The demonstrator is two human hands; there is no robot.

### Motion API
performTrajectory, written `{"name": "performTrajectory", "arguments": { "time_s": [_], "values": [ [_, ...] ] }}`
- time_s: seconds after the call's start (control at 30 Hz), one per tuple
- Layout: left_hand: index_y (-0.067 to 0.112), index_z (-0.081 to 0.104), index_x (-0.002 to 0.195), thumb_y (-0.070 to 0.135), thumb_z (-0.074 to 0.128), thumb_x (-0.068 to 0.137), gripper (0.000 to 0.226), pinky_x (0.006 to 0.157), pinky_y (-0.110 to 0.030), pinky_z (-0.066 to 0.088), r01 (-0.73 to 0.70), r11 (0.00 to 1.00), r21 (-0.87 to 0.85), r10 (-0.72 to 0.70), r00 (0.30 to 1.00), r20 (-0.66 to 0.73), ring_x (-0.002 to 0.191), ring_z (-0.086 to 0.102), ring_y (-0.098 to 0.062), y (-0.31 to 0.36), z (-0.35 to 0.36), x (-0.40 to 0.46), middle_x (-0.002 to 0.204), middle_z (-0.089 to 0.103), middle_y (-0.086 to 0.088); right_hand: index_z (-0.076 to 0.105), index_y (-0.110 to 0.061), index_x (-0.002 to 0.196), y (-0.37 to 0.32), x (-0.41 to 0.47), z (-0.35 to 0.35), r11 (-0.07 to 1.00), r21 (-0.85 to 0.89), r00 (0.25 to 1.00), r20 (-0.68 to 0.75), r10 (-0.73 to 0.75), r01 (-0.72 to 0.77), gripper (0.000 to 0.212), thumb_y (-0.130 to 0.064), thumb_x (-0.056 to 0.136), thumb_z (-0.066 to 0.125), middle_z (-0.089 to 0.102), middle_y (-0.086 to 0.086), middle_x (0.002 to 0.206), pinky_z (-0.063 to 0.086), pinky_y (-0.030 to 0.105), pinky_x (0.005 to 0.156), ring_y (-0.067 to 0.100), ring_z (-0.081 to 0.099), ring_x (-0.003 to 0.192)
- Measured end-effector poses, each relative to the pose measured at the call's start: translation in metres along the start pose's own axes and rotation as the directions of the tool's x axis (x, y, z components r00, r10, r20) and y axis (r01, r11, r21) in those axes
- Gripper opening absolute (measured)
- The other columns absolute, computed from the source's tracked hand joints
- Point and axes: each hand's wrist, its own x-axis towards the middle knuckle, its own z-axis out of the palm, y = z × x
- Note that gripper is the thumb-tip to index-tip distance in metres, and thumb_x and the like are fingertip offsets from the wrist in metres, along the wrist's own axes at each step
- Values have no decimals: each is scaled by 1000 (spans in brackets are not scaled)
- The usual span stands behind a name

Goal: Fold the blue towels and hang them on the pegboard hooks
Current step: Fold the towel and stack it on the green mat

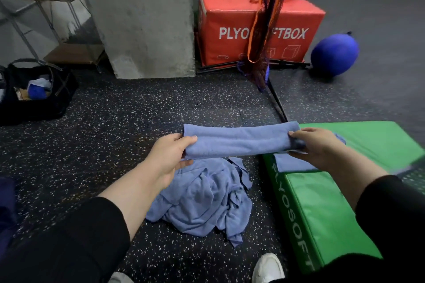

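Both sleeved arms reach forward: left hand (169, 156) and right hand (315, 145) each pinch an end of a folded blue towel (241, 140), held level above a crumpled towel pile (202, 197) on the speckled floor (115, 122). Another towel (292, 163), apparently folded, lies on the green pad (322, 202) beside it.

Speckled rubber floor (138, 108): crumpled blue towels (202, 195) heaped at 6 o'clock; green mat (322, 202) at 4, red box (232, 30) at 12, apparently a black bag (34, 96) at 9.

Towel heap (202, 197) on floor (115, 122), left of mat (326, 202).
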Motion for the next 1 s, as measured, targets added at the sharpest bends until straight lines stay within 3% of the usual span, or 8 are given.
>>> {"name": "performTrajectory", "arguments": {
  "time_s": [0.17, 0.27, 0.37, 0.43, 0.53, 0.67, 0.87, 1.0],
  "values": [
    [12, 69, 96, 20, 68, 95, 8, 67, -33, 54, 5, 999, 38, -9, 995, 100, 86, 60, -23, -17, 85, 28, 95, 68, -9, 62, -12, 85, -12, 37, -77, 985, -170, 989, -132, -63, 40, 12, -6, 96, 65, 53, 11, 93, 57, 42, 77, 22, 54, 84],
    [16, 67, 86, 22, 69, 95, 11, 64, -33, 53, 22, 997, 72, -30, 993, 115, 82, 57, -23, -33, 134, 45, 91, 62, -8, 59, -14, 83, -6, 63, -116, 969, -247, 981, -181, -66, 20, 16, -7, 97, 64, 53, 13, 96, 55, 49, 87, 23, 54, 86],
    [18, 62, 79, 22, 69, 95, 18, 61, -32, 50, 60, 991, 119, -75, 989, 129, 74, 52, -20, -53, 171, 61, 82, 56, -5, 62, -9, 98, 13, 91, -144, 951, -306, 969, -242, -46, -31, 5, -10, 96, 66, 56, 14, 111, 55, 49, 90, 26, 53, 103],
    [18, 60, 77, 23, 70, 95, 21, 58, -30, 50, 93, 984, 155, -114, 984, 135, 71, 50, -20, -71, 189, 73, 77, 53, -4, 62, -5, 110, 34, 113, -159, 941, -331, 966, -258, -22, -67, 14, -10, 97, 65, 58, 15, 113, 54, 46, 86, 27, 53, 102],
    [15, 63, 83, 25, 72, 93, 17, 65, -33, 51, 157, 969, 191, -185, 972, 141, 71, 52, -22, -100, 211, 95, 83, 57, -9, 62, -5, 109, 66, 144, -174, 923, -369, 965, -264, 4, -105, 12, -10, 99, 61, 61, 18, 113, 55, 47, 89, 29, 55, 98],
    [13, 62, 90, 23, 68, 96, 13, 53, -27, 49, 220, 940, 263, -265, 953, 150, 65, 50, -18, -133, 245, 128, 81, 54, -9, 60, -6, 113, 102, 185, -193, 892, -425, 953, -302, 21, -155, 14, -13, 101, 57, 60, 16, 114, 53, 50, 93, 30, 55, 102],
    [17, 63, 94, 19, 65, 97, 4, 67, -31, 50, 283, 915, 289, -344, 921, 186, 66, 55, -14, -166, 294, 160, 79, 59, -2, 62, -2, 113, 135, 242, -225, 833, -512, 921, -389, -9, -208, 16, -9, 101, 54, 57, 17, 101, 54, 52, 88, 30, 52, 90],
    [18, 63, 100, 26, 63, 100, 8, 81, -40, 56, 325, 920, 218, -369, 906, 207, 82, 61, -21, -174, 321, 181, 100, 66, -7, 63, 5, 122, 133, 278, -241, 789, -582, 904, -420, -85, -196, 29, -12, 99, 57, 65, 23, 108, 47, 37, 73, 30, 57, 91]
  ]
}}
